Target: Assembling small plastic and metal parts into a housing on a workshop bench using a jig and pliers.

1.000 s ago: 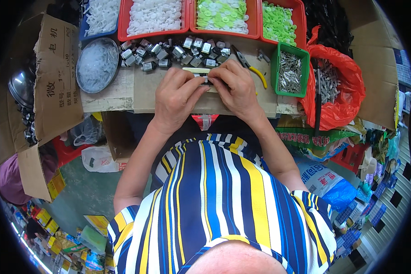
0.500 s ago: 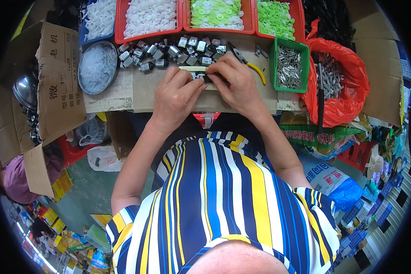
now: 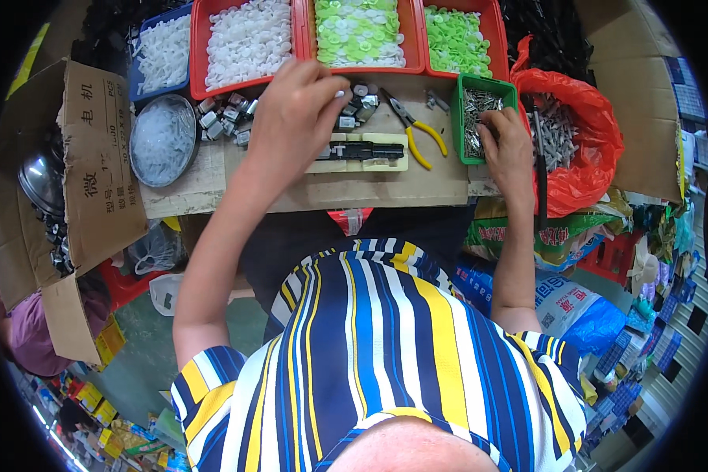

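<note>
Head view: a long, narrow black plastic-looking assembly [image 3: 370,150] rests in a cream rectangular fixture block [image 3: 370,166] on a brown cardboard sheet [image 3: 429,186]. Its long axis runs left to right across the person's front. It lies between the two hands: right of and just below the left hand [image 3: 295,110], left of the right hand [image 3: 509,145]. The left is clearly nearer and hides the block's left end.

Hands are well apart; neither is seen gripping the assembly. Left: raised over a cluster of silver boxy metal motors [image 3: 210,119], fingers curled, thumb and index finger drawn together — a small white piece [image 3: 339,94] shows at the tips. Right: fingers bent at the right side of a green rectangular plastic bin [image 3: 486,82] of slim silver metal pins [image 3: 472,102]; whether a pin is pinched cannot be told. Yellow-handled metal pliers [image 3: 407,120] lie between block and bin — held by neither hand.
</note>
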### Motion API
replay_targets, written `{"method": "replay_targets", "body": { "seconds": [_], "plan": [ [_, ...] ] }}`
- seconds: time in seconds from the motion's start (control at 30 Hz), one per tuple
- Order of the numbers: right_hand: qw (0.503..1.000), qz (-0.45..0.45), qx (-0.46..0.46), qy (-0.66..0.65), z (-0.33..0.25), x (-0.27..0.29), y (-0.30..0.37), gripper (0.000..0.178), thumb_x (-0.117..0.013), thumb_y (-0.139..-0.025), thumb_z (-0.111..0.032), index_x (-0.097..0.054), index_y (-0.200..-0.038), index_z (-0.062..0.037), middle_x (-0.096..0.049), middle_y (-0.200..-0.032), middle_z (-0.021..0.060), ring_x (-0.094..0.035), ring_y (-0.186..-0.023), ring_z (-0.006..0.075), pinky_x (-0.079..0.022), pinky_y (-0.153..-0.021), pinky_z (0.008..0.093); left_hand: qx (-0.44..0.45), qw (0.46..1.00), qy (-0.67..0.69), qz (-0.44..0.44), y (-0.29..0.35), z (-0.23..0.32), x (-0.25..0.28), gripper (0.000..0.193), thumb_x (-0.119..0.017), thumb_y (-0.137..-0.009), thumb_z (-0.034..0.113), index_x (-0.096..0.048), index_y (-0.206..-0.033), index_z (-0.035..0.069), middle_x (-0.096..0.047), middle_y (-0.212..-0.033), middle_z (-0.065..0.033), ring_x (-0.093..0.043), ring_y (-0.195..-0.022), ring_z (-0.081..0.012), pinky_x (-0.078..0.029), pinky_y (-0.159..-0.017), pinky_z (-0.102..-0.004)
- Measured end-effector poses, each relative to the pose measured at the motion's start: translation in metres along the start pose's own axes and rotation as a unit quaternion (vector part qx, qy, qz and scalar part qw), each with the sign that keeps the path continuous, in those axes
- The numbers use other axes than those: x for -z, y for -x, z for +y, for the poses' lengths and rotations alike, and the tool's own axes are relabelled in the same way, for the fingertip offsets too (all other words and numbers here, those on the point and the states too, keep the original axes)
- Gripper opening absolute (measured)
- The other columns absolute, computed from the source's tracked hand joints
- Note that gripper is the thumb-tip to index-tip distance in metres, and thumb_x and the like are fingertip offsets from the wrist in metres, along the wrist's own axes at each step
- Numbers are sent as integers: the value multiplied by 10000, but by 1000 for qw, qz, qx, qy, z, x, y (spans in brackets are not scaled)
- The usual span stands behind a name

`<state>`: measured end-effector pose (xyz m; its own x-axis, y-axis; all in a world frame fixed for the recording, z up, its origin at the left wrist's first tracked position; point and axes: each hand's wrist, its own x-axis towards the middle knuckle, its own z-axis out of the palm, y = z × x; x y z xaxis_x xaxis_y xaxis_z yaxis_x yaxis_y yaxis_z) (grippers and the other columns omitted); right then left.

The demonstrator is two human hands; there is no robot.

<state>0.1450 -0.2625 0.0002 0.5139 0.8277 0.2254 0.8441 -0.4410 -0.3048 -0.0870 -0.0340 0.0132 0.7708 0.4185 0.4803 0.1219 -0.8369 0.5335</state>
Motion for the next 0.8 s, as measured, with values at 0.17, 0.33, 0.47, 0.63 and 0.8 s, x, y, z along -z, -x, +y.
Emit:
{"method": "replay_targets", "body": {
  "seconds": [0.17,0.33,0.47,0.63,0.8],
  "plan": [
    [1000,8,-14,-23,-2,2,-3,118,-694,-852,-66,-695,-950,-1,-627,-876,144,-631,-859,342,-487,-740,435,-33,997,-45,-48,-54,-28,-31,134,-707,-832,58,-729,-946,-10,-661,-942,-141,-604,-958,-329,-501,-841,-413],
    [995,44,-39,-84,1,4,4,119,-723,-843,-86,-719,-919,5,-658,-850,139,-658,-805,312,-501,-714,389,-56,986,-118,-103,-81,-52,-56,162,-720,-805,83,-740,-939,-6,-676,-932,-150,-608,-989,-328,-500,-886,-429],
    [986,60,-79,-133,5,4,10,125,-753,-830,-95,-719,-886,12,-656,-782,126,-655,-682,254,-503,-636,357,-51,983,-119,-131,-90,-58,-63,158,-721,-793,87,-737,-916,-9,-672,-912,-150,-610,-985,-327,-500,-888,-439],
    [974,84,-86,-191,2,6,10,116,-738,-855,-78,-733,-928,13,-690,-829,123,-670,-711,222,-511,-658,321,-107,973,-164,-119,-90,-55,-66,124,-687,-813,77,-727,-880,-19,-665,-862,-154,-611,-944,-329,-507,-852,-439],
    [954,119,-46,-272,-25,3,-6,117,-718,-859,-33,-737,-966,12,-717,-883,127,-691,-760,207,-523,-692,302,-41,996,-46,-64,-84,-36,-49,148,-648,-856,106,-730,-868,-16,-705,-806,-169,-674,-810,-331,-549,-732,-408]
  ]
}}
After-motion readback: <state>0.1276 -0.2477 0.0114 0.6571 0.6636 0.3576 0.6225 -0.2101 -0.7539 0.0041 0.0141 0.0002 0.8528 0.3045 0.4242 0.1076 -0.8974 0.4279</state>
